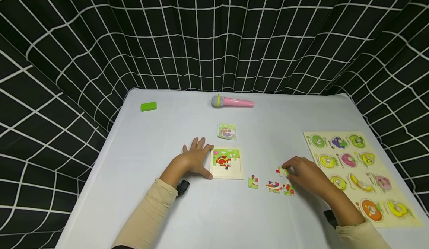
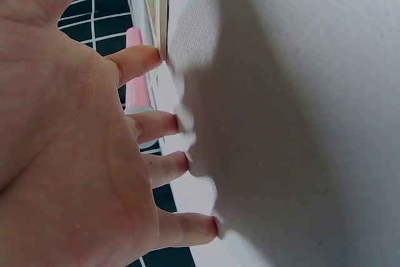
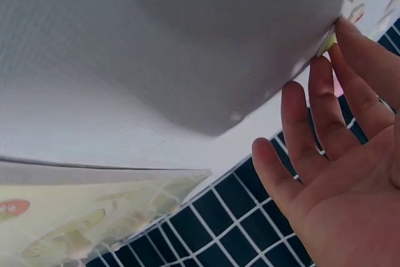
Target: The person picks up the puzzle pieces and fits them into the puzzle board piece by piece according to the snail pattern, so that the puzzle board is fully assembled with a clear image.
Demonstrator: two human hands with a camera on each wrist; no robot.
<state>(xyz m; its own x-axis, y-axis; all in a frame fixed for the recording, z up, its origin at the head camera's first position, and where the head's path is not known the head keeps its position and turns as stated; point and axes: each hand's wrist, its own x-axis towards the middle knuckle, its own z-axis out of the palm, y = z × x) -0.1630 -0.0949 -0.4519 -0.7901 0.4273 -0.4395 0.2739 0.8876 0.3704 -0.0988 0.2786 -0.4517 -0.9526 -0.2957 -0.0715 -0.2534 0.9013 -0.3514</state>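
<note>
My left hand (image 1: 193,160) is spread on the white table, with thumb and index finger against the left edge of a square wooden puzzle tray (image 1: 236,171). Joined pieces with a red spiral and green background (image 1: 222,160) fill its upper part; bare wood shows below. To the right, my right hand (image 1: 304,175) pinches a jigsaw piece (image 1: 281,171) between thumb and fingers at the table surface. In the right wrist view, only the edge of that piece (image 3: 327,42) shows at the fingertips. Loose pieces lie nearby: a green one (image 1: 253,182), a striped one (image 1: 274,187) and a red-green one (image 1: 289,190).
A small picture card (image 1: 227,131) lies beyond the tray, with a pink toy microphone (image 1: 238,102) farther back. A green block (image 1: 148,107) sits at the back left. At the right is a large fruit puzzle board (image 1: 338,172). Black grid-patterned cloth (image 1: 201,37) surrounds the table.
</note>
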